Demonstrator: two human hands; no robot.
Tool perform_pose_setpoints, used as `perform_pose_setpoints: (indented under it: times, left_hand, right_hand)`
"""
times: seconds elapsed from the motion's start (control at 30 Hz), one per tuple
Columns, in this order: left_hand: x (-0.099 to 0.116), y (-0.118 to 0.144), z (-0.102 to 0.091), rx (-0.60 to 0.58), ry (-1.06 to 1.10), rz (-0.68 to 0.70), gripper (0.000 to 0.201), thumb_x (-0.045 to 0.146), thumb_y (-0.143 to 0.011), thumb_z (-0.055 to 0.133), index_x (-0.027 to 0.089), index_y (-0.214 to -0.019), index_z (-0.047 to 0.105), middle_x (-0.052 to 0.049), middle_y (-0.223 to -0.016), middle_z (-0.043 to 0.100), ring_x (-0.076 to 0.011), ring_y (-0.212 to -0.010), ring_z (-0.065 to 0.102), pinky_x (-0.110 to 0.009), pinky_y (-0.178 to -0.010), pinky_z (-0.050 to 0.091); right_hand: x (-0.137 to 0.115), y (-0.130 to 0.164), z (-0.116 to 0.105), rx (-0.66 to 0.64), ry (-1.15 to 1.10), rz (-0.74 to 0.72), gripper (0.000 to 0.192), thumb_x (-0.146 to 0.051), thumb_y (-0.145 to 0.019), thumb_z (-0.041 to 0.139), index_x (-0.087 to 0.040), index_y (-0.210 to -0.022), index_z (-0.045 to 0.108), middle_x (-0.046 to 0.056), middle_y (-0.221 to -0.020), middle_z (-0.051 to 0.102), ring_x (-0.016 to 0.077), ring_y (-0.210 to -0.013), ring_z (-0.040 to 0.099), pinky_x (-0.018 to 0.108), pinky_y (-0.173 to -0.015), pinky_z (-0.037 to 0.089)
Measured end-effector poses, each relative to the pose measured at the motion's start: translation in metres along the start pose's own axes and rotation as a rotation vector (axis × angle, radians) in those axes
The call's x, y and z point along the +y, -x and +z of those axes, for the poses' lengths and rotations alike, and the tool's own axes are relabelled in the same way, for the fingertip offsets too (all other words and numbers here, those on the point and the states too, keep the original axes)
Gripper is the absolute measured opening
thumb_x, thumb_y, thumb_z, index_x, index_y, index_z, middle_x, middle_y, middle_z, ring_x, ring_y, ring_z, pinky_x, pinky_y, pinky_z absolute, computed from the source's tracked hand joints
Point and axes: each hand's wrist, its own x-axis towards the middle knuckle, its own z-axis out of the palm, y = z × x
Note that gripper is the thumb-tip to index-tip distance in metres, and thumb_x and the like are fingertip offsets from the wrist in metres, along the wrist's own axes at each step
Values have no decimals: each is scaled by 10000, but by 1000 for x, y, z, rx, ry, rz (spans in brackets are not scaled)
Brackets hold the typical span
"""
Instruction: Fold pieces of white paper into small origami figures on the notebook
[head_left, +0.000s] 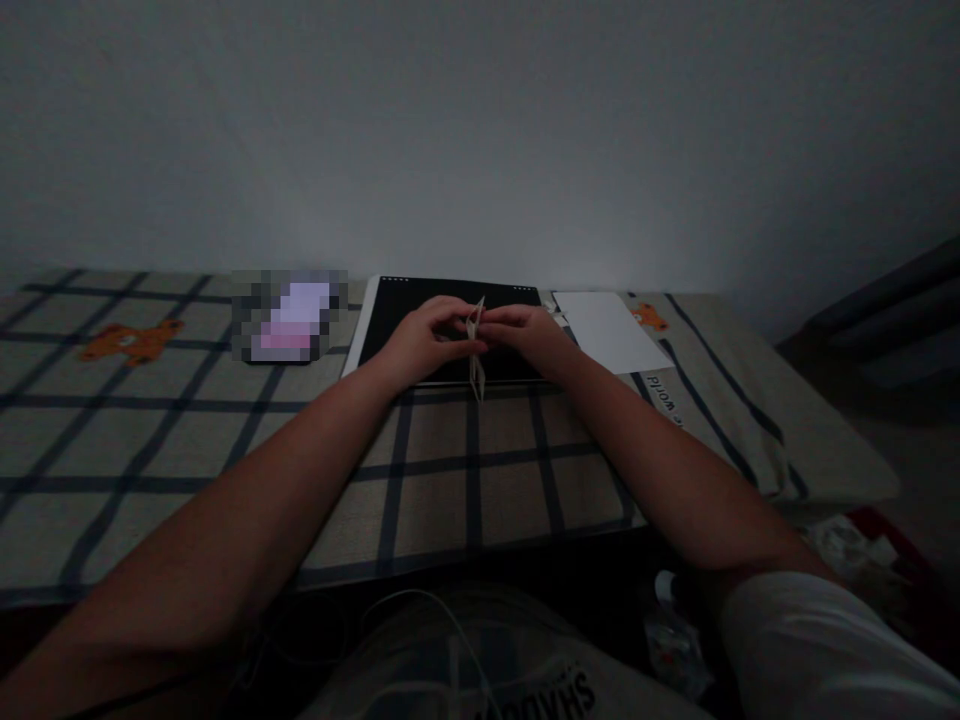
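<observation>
I pinched a folded paper (475, 350) between both hands, my left hand (424, 338) and right hand (529, 334) meeting at its upper part, neither one nearer. Its long axis stood roughly upright, hanging toward me. Beneath my hands lay a dark tablet (390, 310) on a checked blanket (225, 440); a white sheet (611, 330) lay just right, a wall (480, 130) beyond.

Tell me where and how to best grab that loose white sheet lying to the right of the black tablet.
Probably take the white sheet by its near right corner, coming from the right with the right hand. It lies flat on the checked cover, so a finger has to slide under an edge; that corner sits clear of the tablet. Both hands now pinch a small folded paper, so one hand must let go first.
</observation>
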Motion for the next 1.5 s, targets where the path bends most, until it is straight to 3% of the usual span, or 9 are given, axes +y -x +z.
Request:
perform_pose_setpoints:
  times: [0.07,0.27,0.57,0.83,1.03,1.17,1.33,1.5]
  left_hand:
    - [1,0,2,16,48,-25,408,338,-683,866,192,-1037,727,-91,-1245,679,-207,-1049,664,-298,-786,542]
    - [0,-2,5,52,257,-231,505,303,-652,880,194,-1044,582,-30,-950,738,-194,-893,714,-313,-783,572]
    - [1,-3,6,137,180,-230,594,228,-673,859,197,-1197,581,-52,-1072,755,-238,-1029,730,-347,-848,590]
    - [-15,-5,5,21,327,-235,766,178,-692,814,197,-1398,516,-101,-1224,747,-237,-1125,714,-371,-930,583]
    - [-16,-4,2,112,-65,-231,810,214,-702,844,211,-1454,542,-31,-994,747,-194,-890,702,-332,-834,553]
    - [-6,0,1,128,-286,-215,733,243,-733,855,210,-1421,605,-28,-1014,740,-172,-822,641,-311,-812,508]
    - [-7,1,0,37,-423,-166,510,296,-789,814,189,-1278,718,-102,-1193,732,-248,-1009,650,-370,-941,484]
    - [-15,1,-2,-31,-570,-77,383,384,-828,769,188,-1157,779,-137,-1228,702,-337,-1177,588,-483,-1062,426]
  right_hand:
    - [1,-1,0,47,6,15,232,-402,-784,801,-213,-910,754,38,-934,771,172,-835,664,363,-850,542]
    - [-2,0,-2,81,19,33,279,-426,-786,795,-213,-832,621,-2,-761,675,151,-726,614,330,-745,525]
    - [3,-1,-2,24,-23,56,299,-425,-807,771,-236,-847,544,-7,-723,674,156,-684,642,322,-690,528]
    - [10,-5,-7,145,29,70,325,-405,-786,756,-250,-895,491,-24,-699,647,171,-669,643,327,-665,513]
    - [10,-5,-7,146,215,30,311,-327,-771,749,-265,-901,474,-32,-714,658,193,-700,666,347,-699,494]
    - [7,-2,-5,151,379,-7,248,-281,-787,737,-256,-816,492,-15,-732,656,206,-739,659,338,-686,458]
    - [4,1,-1,110,576,-45,167,-237,-812,731,-233,-825,565,-24,-715,616,169,-683,567,318,-660,385]
    - [5,1,0,72,724,-5,119,-241,-832,746,-216,-896,648,-17,-738,603,163,-681,521,320,-656,346]
